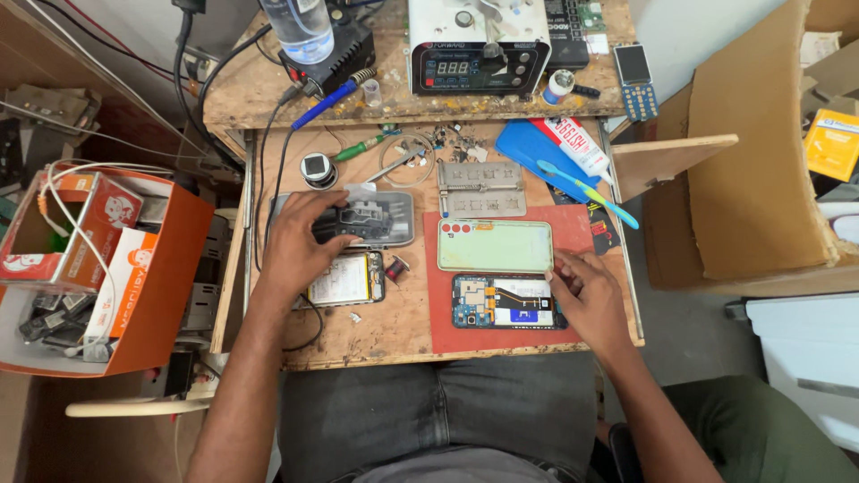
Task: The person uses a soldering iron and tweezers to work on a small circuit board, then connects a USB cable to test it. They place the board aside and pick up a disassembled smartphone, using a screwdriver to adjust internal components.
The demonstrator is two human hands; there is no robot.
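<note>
Under our left hand (300,240) lies a dark phone frame (362,221), resting on a grey tray (398,234); the fingers curl over the frame's near end, closed on it from above. We judge it light and stiff, but thin enough to bend, so the outer edges look the safest place to grip. Just below that hand sits a phone battery assembly (344,279), touching the wrist side of the palm, and a small round tin (316,168) stands just beyond the knuckles.

Our right hand (586,291) rests on the right end of an opened phone (501,301), which lies on a red mat (438,313). The fingertips press at its edge and at the corner of the pale green back cover (494,245) just above; the hand is narrow, fingers drawn together, and we cannot tell whether it pinches anything small. The exposed board looks fragile, with flex cables that would tear, so only the rim seems fit to hold. The cover looks smooth and slippery.

Beyond the right hand lie a metal stencil plate (480,188), a blue pad (537,152), a toothbrush (586,190) and a glue tube (577,143). Loose screws and a coil of wire (407,159) crowd the wooden bench (385,326) between the hands' far sides.
</note>
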